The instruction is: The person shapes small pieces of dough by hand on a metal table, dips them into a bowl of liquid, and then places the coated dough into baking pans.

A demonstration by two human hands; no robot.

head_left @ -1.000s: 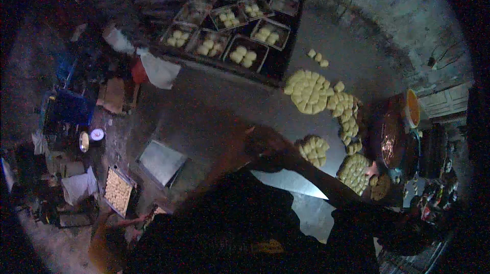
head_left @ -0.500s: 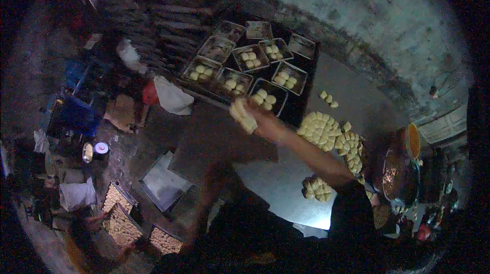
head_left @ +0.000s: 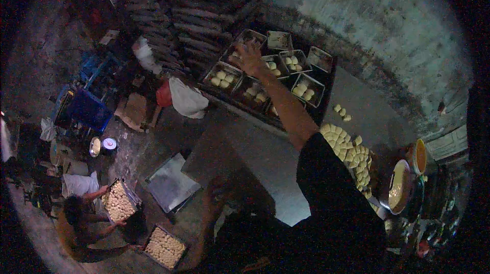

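My right hand [head_left: 248, 58] reaches over a metal baking tin at the far left of the group of tins, fingers spread and pointing down into it. A pale bit of dough shows faintly under the fingers. Around it stand several tins with dough balls, such as the near left tin [head_left: 222, 77] and the right tin [head_left: 308, 89]. Cut dough pieces [head_left: 347, 146] lie in a cluster on the table to the right of my arm. My left hand [head_left: 218, 192] is low in the middle, dark and blurred, so its fingers cannot be made out.
A co-worker [head_left: 76, 228] at the lower left holds a tray of small pale rounds [head_left: 118, 201]; another such tray [head_left: 165, 247] lies nearby. Flat metal sheets [head_left: 173, 182] lie on the floor. An oval basin [head_left: 399, 187] and an orange bucket [head_left: 419, 156] stand at right.
My right hand, which held dough pieces before the near tins, has moved away to the far left tin and its fingers have spread. The view has shifted, and the co-worker's tray has moved.
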